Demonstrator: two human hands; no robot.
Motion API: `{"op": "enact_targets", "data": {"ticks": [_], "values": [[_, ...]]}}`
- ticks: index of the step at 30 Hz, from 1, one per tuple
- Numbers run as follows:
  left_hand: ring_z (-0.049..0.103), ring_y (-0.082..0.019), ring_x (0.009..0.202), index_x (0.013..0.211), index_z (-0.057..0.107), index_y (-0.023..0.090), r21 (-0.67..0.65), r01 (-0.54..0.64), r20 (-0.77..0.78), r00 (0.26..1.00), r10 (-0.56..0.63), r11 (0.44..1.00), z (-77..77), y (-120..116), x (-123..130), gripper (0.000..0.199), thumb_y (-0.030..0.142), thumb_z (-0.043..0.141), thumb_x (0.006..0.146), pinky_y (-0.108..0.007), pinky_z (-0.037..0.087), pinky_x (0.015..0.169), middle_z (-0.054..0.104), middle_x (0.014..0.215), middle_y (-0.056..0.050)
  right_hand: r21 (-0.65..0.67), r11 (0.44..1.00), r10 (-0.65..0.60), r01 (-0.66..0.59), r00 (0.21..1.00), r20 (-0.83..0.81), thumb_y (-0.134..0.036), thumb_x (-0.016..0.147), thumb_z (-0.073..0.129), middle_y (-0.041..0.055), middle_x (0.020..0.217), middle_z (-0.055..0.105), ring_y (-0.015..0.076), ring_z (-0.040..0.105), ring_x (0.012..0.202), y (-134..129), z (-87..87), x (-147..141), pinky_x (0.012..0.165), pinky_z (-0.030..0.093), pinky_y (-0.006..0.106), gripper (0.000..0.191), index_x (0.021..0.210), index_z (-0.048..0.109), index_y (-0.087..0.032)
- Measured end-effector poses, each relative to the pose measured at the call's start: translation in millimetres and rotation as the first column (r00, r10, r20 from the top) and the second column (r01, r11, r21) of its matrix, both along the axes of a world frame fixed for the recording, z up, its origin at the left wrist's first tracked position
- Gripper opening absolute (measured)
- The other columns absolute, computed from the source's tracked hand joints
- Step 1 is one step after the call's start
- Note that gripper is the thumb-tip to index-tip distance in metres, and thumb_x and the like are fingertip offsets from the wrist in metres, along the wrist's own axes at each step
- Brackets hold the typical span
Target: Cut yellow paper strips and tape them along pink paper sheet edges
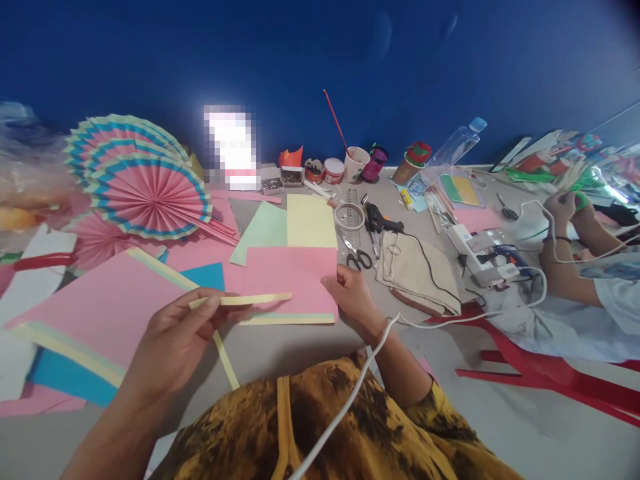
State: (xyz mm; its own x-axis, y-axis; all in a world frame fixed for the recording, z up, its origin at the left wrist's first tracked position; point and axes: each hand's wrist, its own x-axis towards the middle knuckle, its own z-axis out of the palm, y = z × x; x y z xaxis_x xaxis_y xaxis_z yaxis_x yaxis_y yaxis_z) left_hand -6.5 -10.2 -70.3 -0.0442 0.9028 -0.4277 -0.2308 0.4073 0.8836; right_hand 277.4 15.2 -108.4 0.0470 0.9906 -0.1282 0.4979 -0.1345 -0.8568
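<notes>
My left hand [173,343] is closed, pinching a narrow pale yellow paper strip [265,299] between thumb and fingers. The strip points right, over a pink paper sheet [287,277] with a yellow and green band along its near edge. At that sheet's right edge is my right hand [357,297], thumb on top and the other fingers curled at the side, gripping it. Beyond it lie a yellow sheet [311,220] and a light green sheet [265,230]. Another yellow strip [226,360] lies below my left hand.
Pleated paper fans [150,193] stand at the back left, above banded pink sheets [105,307]. Scissors [357,255], a tape roll [349,217], a glue gun [384,220] and folded cloth [420,270] lie right. A white cable [350,400] crosses my front. A co-worker's hands [567,207] are far right.
</notes>
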Motion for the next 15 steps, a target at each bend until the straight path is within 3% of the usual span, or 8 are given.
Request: {"op": "enact_targets", "data": {"ticks": [3, 5, 7, 9, 15], "values": [[0.076, -0.026, 0.083, 0.081, 0.077, 0.02, -0.047, 0.185, -0.131, 0.973, -0.189, 0.982, -8.4, 4.3, 8.2, 0.041, 0.059, 0.086, 0.072, -0.034, 0.061, 0.075, 0.083, 0.088, -0.007, -0.02, 0.999, -0.038, 0.04, 0.997, 0.067, -0.041, 0.087, 0.062, -0.005, 0.07, 0.056, 0.0154, 0.052, 0.065, -6.2, 3.4, -0.2, 0.062, 0.036, 0.027, 0.026, 0.1, 0.066, -0.02], [0.076, -0.027, 0.084, 0.082, 0.078, 0.02, -0.084, 0.272, -0.233, 0.93, -0.284, 0.959, -16.4, 6.4, 11.6, 0.046, 0.065, 0.082, 0.073, -0.033, 0.059, 0.072, 0.082, 0.089, -0.008, -0.077, 0.995, -0.055, 0.065, 0.991, 0.118, -0.043, 0.085, 0.068, -0.0038, 0.082, 0.066, 0.0166, 0.06, 0.069, -15.2, 7.0, 1.9, 0.068, 0.041, 0.029, 0.055, 0.135, 0.059, -0.021], [0.076, -0.028, 0.087, 0.085, 0.079, 0.02, -0.102, 0.289, -0.255, 0.917, -0.305, 0.952, -22.8, 7.9, 12.8, 0.05, 0.069, 0.08, 0.073, -0.033, 0.059, 0.074, 0.083, 0.091, -0.009, -0.158, 0.986, -0.015, 0.044, 0.984, 0.179, -0.043, 0.079, 0.077, -0.0028, 0.091, 0.071, 0.0173, 0.065, 0.072, -26.6, 10.6, 4.7, 0.072, 0.044, 0.03, 0.081, 0.152, 0.047, -0.024], [0.077, -0.028, 0.089, 0.087, 0.079, 0.02, -0.112, 0.267, -0.196, 0.938, -0.285, 0.957, -25.6, 9.1, 13.1, 0.052, 0.07, 0.082, 0.072, -0.033, 0.06, 0.076, 0.083, 0.093, -0.01, -0.241, 0.97, 0.073, -0.02, 0.974, 0.214, -0.041, 0.075, 0.082, -0.0035, 0.092, 0.073, 0.0182, 0.067, 0.074, -37.5, 13.1, 6.3, 0.074, 0.045, 0.03, 0.091, 0.157, 0.042, -0.026], [0.078, -0.028, 0.09, 0.081, 0.08, 0.022, -0.149, 0.185, -0.06, 0.979, -0.195, 0.971, -22.6, 10.4, 11.2, 0.04, 0.059, 0.09, 0.069, -0.033, 0.065, 0.081, 0.082, 0.088, -0.007, -0.31, 0.949, 0.187, -0.054, 0.89, 0.416, -0.026, 0.087, 0.065, -0.0002, 0.09, 0.077, 0.0224, 0.073, 0.086, -46.4, 17.9, -2.5, 0.075, 0.043, 0.03, 0.071, 0.156, 0.047, -0.026]]}}
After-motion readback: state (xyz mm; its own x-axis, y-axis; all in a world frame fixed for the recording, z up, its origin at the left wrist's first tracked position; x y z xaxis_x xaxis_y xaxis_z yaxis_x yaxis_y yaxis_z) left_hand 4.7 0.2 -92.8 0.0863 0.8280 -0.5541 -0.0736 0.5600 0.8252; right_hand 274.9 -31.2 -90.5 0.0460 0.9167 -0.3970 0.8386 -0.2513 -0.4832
